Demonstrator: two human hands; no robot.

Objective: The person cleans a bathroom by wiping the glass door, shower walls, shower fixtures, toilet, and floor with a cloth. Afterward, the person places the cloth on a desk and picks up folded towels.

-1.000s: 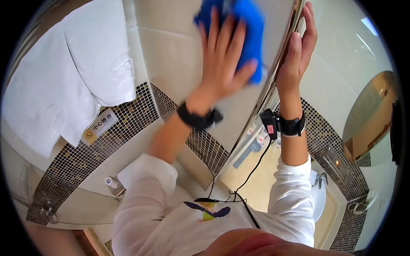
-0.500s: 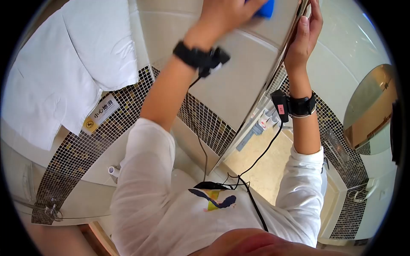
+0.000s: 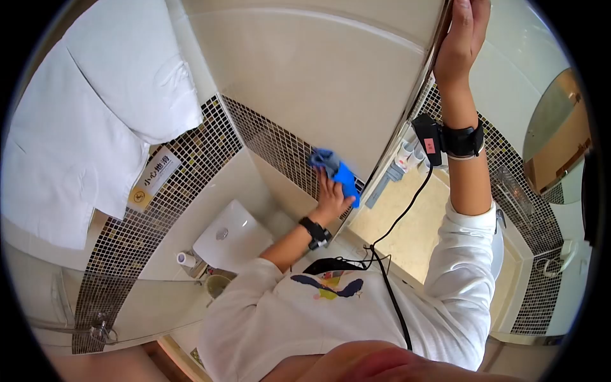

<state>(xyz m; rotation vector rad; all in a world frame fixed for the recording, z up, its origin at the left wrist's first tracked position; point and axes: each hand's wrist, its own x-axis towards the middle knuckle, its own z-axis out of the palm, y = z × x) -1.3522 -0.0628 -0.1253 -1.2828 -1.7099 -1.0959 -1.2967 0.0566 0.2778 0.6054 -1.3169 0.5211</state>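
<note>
A pale wall panel [image 3: 305, 70] with a metal-trimmed edge [image 3: 417, 99] on its right fills the far middle of a bathroom. In front, a person in a white shirt [image 3: 280, 337] has both arms out. White towels [image 3: 70, 140] hang at far left. A dark mosaic band [image 3: 264, 134] runs below towels and panel. An oval mirror [image 3: 554, 134] is at right; a white toilet tank [image 3: 238, 245] stands left of centre. The right hand [image 3: 461, 48] rests along the metal edge; its fingertips leave view, so their grip cannot be told. The left hand [image 3: 333, 200] reaches over a bunched blue cloth [image 3: 344, 177] at the band's right end, thumb apart; whether it presses or grips cannot be told. Smaller: a sign [image 3: 154, 178] below the towels and a paper roll [image 3: 186, 259] beside the tank.
</note>
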